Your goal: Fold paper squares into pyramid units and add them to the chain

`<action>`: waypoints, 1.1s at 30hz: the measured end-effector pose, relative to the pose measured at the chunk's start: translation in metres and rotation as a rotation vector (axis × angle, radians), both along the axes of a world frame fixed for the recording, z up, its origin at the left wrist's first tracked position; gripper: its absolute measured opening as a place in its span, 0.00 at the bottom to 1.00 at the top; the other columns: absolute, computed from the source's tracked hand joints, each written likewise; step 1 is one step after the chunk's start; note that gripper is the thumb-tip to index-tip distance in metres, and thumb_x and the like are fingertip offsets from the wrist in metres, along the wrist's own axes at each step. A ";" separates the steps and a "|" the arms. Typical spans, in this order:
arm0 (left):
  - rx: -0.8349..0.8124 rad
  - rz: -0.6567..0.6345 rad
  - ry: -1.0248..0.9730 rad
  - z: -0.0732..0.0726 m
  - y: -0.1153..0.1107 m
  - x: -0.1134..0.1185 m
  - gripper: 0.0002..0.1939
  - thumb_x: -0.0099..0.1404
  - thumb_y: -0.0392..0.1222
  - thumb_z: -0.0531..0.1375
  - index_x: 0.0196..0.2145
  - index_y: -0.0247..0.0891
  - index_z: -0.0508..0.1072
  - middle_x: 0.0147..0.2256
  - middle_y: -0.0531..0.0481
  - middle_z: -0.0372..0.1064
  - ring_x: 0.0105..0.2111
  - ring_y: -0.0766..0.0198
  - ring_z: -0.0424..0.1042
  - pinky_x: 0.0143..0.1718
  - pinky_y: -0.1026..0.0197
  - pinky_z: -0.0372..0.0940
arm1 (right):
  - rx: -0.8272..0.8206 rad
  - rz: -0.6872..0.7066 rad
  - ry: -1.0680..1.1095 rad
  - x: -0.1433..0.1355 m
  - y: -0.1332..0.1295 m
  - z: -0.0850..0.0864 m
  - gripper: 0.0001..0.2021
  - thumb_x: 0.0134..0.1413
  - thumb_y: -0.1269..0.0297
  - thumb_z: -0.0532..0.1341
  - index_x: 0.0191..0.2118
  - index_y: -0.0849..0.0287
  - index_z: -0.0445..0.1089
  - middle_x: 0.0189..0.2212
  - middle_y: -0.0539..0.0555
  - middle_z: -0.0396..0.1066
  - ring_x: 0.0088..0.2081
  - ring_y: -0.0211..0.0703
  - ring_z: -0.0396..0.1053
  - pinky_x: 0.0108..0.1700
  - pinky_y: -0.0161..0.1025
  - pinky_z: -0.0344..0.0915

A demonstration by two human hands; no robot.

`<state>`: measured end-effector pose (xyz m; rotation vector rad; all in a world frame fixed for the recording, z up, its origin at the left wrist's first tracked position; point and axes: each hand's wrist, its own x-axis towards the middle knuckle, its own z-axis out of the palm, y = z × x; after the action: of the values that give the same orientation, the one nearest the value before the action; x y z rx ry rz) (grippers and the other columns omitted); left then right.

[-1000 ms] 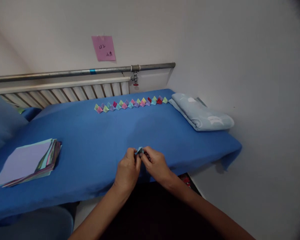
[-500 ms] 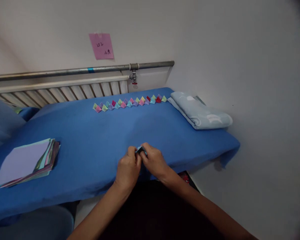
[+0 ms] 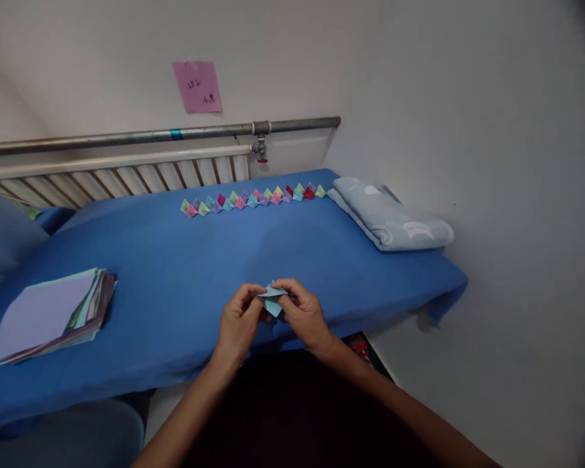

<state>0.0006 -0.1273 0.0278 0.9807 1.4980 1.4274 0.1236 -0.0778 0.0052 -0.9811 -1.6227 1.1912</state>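
Note:
A small light-blue folded paper piece (image 3: 273,304) is held between both hands above the near edge of the blue-covered table. My left hand (image 3: 240,317) pinches its left side with thumb and fingers. On the other side my right hand (image 3: 303,313) grips the right corner. A flap spreads across the top of the paper, and a pointed part hangs below it. Farther back, two rows of small folded paper pieces (image 3: 253,200) in pink, green, purple, red and blue lie on the cloth.
At the left lies a stack of coloured paper sheets (image 3: 41,309). A folded pale-blue blanket (image 3: 394,218) sits at the right end of the blue cloth (image 3: 175,260). Behind stand a radiator (image 3: 127,179) and a metal pipe (image 3: 214,132); a pink note (image 3: 197,88) hangs on the wall.
The light-blue paper has turned and opened out, so more of it shows. My hands have moved slightly apart, with the left hand shifting left.

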 end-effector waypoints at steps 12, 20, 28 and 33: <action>0.006 0.037 -0.174 -0.002 -0.005 -0.013 0.14 0.51 0.45 0.66 0.34 0.36 0.72 0.26 0.54 0.72 0.24 0.68 0.70 0.31 0.64 0.66 | -0.306 0.218 0.235 0.000 -0.003 0.002 0.12 0.44 0.68 0.58 0.38 0.55 0.69 0.24 0.46 0.66 0.24 0.34 0.63 0.29 0.33 0.62; -0.028 0.085 -0.119 0.001 -0.006 -0.011 0.20 0.48 0.45 0.66 0.38 0.37 0.69 0.29 0.52 0.73 0.26 0.67 0.70 0.31 0.63 0.65 | -0.406 0.170 0.197 -0.002 0.002 0.000 0.14 0.54 0.52 0.57 0.38 0.57 0.68 0.24 0.47 0.66 0.22 0.33 0.62 0.23 0.32 0.59; -0.126 -0.010 -0.319 -0.003 -0.003 -0.018 0.19 0.47 0.47 0.69 0.35 0.34 0.74 0.27 0.51 0.73 0.25 0.67 0.69 0.31 0.62 0.65 | -0.350 0.186 0.091 0.001 0.000 0.010 0.11 0.53 0.56 0.59 0.27 0.58 0.66 0.19 0.45 0.63 0.21 0.32 0.59 0.26 0.32 0.57; -0.165 -0.065 -0.225 0.003 0.000 -0.018 0.16 0.49 0.51 0.68 0.25 0.35 0.75 0.21 0.55 0.67 0.21 0.71 0.62 0.26 0.66 0.58 | -0.324 0.224 0.003 0.002 0.000 0.013 0.10 0.52 0.58 0.59 0.25 0.58 0.65 0.18 0.44 0.62 0.21 0.32 0.59 0.26 0.32 0.56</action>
<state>-0.0177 -0.1269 0.0303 0.7356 1.3806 1.2987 0.1257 -0.0782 0.0184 -1.0121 -1.5991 1.6451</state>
